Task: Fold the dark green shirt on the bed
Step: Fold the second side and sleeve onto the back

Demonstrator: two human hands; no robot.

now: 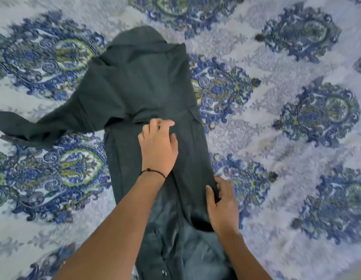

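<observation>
Dark green shirt (147,87): laid lengthwise down the middle of the bed, collar end far, hem end near, flat on the bedspread.
Bedspread (276,138): pale quilted cloth with blue and green paisley medallions; blurred toward the edges of the view.
Collar (139,35): at the far end, rumpled, detail unclear.
Sleeve (44,126): spread out to the left across the bedspread, not yet turned in.
Right-hand side of shirt: judged already folded inward, showing one straight edge from shoulder toward hem.
Left hand (158,146): set on the body of the shirt just below the root of the sleeve, fingers curled down onto the cloth; cannot tell whether any cloth is caught under them.
Cord bracelet (153,171): thin, dark, on the left wrist.
Right hand (223,203): grasping the folded right edge nearer the hem, thumb on top, fingers over the far side, cloth between.
Button (163,272): visible near the bottom of the view, on the placket.
Handling, judged: light, soft, limp woven cloth; no stiffness to hold a line unaided; prone to wrinkle and bunch; not fragile; unlikely to slide on the quilted surface.
Hold points, judged: shoulder seam and sleeve end for the remaining side fold; both hem corners for the lengthwise fold; flat palm to smooth afterward.
</observation>
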